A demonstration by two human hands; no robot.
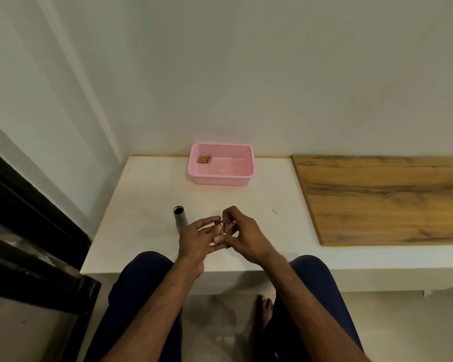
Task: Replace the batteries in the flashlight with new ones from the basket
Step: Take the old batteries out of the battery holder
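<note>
We record a pale surface (147,205) set against a white wall, with a wood-grain board (377,199) lying on it well to the right of the grip. Beyond the grip, near the wall, we list a pink perforated basket (221,176); in its far-left corner lie several copper-coloured batteries (204,159), side by side and touching. Just left of the grip stands the grey flashlight body (179,216), upright on the surface with its dark open end upward. The grip itself: our left hand (194,240) and right hand (242,237) meet above the near edge of the surface, fingertips together, pinching between them a small dark cylindrical piece with what appears to be a battery in it (219,226). We cannot tell exactly which fingers bear on it, nor what the piece is. Dark trousers and a bare foot on the floor show below the grip.
</note>
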